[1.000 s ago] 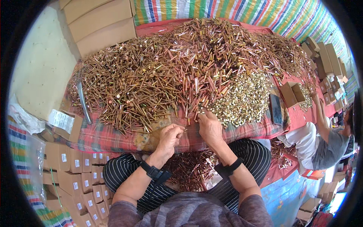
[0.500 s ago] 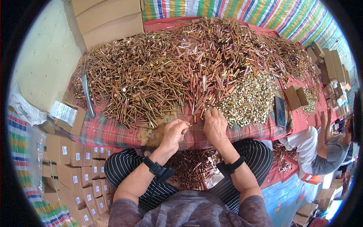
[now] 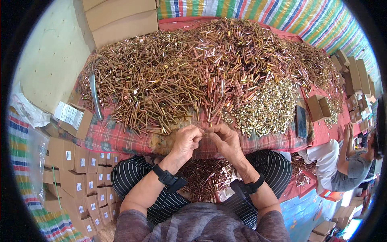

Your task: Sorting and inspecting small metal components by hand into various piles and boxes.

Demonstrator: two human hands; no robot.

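My left hand (image 3: 187,141) is closed, thumb pressed to curled fingers, at the front edge of the cloth-covered table. Facing it, my right hand (image 3: 225,141) bends its forefinger and thumb toward my left fingertips. The tips nearly meet; whatever is pinched there is too small to make out. Just beyond my hands lies a wide heap of long copper-coloured bolts (image 3: 157,80). A pile of small shiny gold nuts or caps (image 3: 266,109) sits beyond my right hand. More copper bolts (image 3: 205,181) fill the space between my knees.
A curved metal bar (image 3: 95,97) lies left of the heap beside an open carton (image 3: 82,123). To the right are a dark phone-like slab (image 3: 301,122) and a small open box (image 3: 318,108). Labelled cartons (image 3: 74,181) stack at lower left. Another person (image 3: 346,169) sits at far right.
My right hand has moved from the edge of the nut pile back toward my left hand. The left hand stays closed near the same place.
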